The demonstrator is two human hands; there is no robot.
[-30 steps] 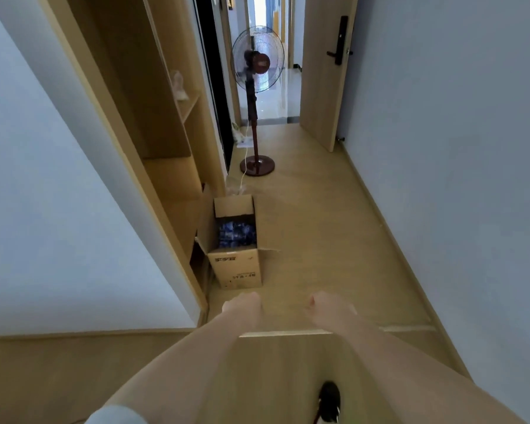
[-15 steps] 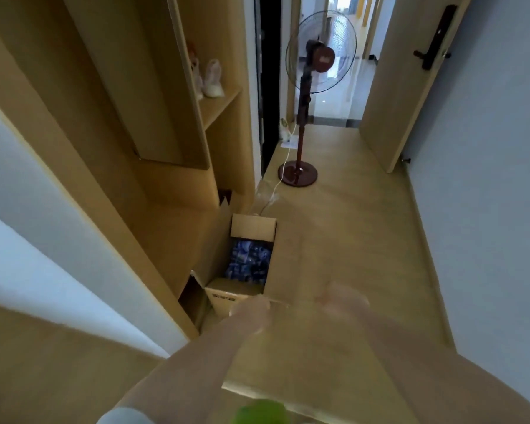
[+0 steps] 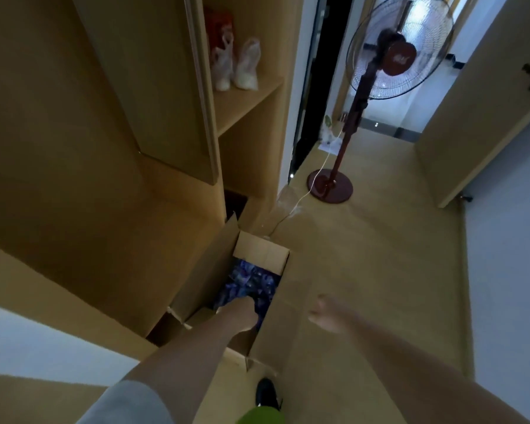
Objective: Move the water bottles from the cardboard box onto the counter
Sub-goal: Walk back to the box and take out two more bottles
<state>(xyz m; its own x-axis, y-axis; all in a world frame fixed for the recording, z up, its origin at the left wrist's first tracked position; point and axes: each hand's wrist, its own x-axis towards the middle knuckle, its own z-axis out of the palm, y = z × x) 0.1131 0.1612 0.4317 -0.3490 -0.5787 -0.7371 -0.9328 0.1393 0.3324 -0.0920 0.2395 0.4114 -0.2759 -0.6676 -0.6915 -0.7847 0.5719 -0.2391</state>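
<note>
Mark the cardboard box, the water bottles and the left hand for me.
cardboard box (image 3: pixel 262 249): head view, inner face of far end wall.
water bottles (image 3: pixel 251 278): head view, blue-wrapped tops inside the box.
left hand (image 3: pixel 242 313): head view, back of the hand.

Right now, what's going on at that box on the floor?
A person is bent over an open cardboard box that sits on the floor beside the wooden cabinet. The left hand is down inside the box among the blue-labelled water bottles; whether it has a grip on one is hidden from this view. The right hand hangs loose over the bare floor beside the box, holding nothing. No bottle is out of the box. A standing fan is further down the hall.
</note>
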